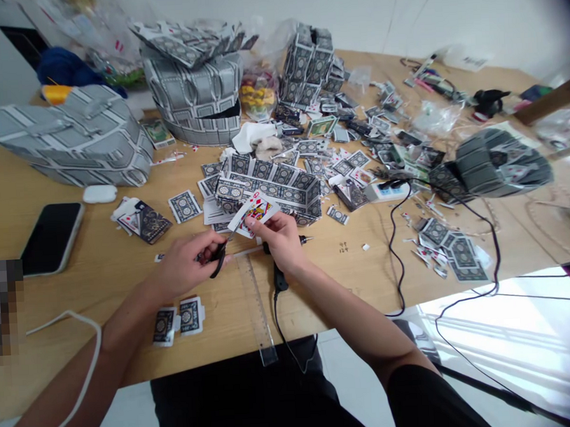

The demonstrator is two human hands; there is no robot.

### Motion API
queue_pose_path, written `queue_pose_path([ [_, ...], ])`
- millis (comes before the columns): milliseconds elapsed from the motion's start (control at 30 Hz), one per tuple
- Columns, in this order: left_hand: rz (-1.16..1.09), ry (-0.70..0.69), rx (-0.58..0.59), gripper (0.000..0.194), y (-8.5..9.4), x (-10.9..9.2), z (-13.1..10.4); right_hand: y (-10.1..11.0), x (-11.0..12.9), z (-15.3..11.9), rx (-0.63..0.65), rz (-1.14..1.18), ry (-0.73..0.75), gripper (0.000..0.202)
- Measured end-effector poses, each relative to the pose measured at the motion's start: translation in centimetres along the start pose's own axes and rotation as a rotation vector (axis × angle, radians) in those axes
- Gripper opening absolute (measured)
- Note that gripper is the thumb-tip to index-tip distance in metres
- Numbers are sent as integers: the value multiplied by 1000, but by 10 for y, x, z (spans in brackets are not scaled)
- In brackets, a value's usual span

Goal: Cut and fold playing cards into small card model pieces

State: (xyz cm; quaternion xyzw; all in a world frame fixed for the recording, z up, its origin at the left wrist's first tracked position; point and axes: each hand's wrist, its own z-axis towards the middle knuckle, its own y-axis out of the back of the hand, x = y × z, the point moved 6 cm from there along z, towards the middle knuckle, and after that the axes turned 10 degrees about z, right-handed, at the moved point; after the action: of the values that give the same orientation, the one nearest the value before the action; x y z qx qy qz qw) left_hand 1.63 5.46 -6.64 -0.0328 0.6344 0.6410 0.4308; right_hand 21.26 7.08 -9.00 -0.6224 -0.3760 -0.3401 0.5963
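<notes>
My left hand (pixel 189 260) is closed around the handles of black scissors (pixel 219 261), with the blades reaching up to the left edge of a playing card. That playing card (pixel 257 210), a red queen facing up, is pinched in my right hand (pixel 284 239). Just behind it stands an open box woven from cards (pixel 274 185). Below my right wrist lies a black corded tool with a metal tip (pixel 279 279), partly hidden by the hand. A clear ruler (pixel 257 310) runs toward the table's front edge. Two trimmed cards (pixel 190 316) lie near my left forearm.
A phone (pixel 52 238), a white earbud case (pixel 100 194) and a card pack (pixel 147 224) lie at left. Large card-woven pieces (pixel 195 91) stand behind. Loose cards (pixel 391 144), a power strip (pixel 386 190) and black cables (pixel 396 252) spread across the right.
</notes>
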Motion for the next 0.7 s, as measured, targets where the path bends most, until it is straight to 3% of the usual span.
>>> queue_pose_path([
  [700,14,-40,-12,13,0,-3,-1,2,1,-1,-23,-36,-16,42],
])
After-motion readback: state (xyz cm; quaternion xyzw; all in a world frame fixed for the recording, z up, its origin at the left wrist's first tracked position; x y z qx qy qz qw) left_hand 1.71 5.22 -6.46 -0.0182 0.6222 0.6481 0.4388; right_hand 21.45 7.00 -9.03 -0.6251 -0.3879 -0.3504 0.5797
